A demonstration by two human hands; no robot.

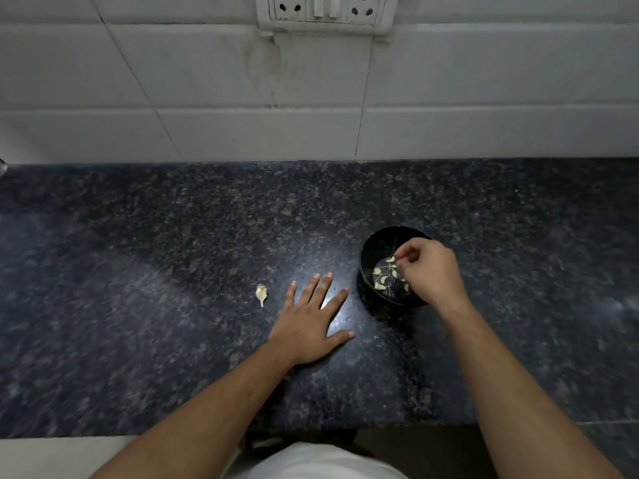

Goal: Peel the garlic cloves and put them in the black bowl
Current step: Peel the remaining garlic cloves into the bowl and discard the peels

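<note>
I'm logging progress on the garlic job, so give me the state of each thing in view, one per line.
Black bowl: upright on the counter, holding several peeled cloves.
Peeled cloves: lying loose in the bowl.
Garlic piece: on the counter left of the left hand, untouched; peeled or not, unclear.
Left hand: flat on the counter, fingers spread.
Right hand: over the bowl, fingers curled; contents hidden.
Wall socket: nothing plugged in.
</note>
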